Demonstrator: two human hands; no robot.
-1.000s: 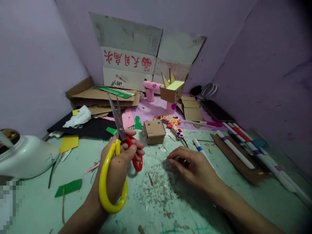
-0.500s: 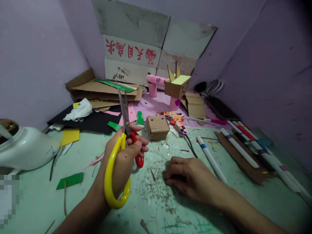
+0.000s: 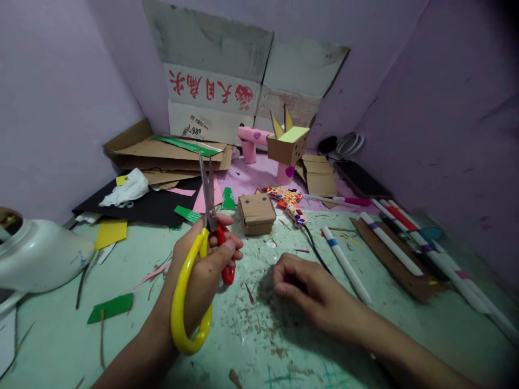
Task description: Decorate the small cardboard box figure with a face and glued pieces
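My left hand [image 3: 203, 265] grips a pair of scissors [image 3: 191, 297] with one yellow and one red handle. Their blades point up and away from me, slightly apart. My right hand [image 3: 304, 283] rests low over the green tabletop with its fingers curled in; whether anything is inside them is hidden. Just beyond the hands sits a small cardboard box [image 3: 258, 215] with two blue dots on it. To its right lies a flower-patterned glue gun [image 3: 290, 202] with a black cord. A white marker with a blue band [image 3: 346, 265] lies right of my right hand.
At the back, a pink figure [image 3: 249, 146] carries a cardboard head [image 3: 287, 148] with yellow ears. Cardboard [image 3: 162, 156] and black paper [image 3: 158, 208] lie back left. A white pot-like vessel [image 3: 44, 256] stands far left. Several markers lie on brown card [image 3: 381, 248] at right.
The whole view has shifted slightly, so things on the table sit a little further left. My right hand has lifted or turned a little; the scissors stay in my left hand.
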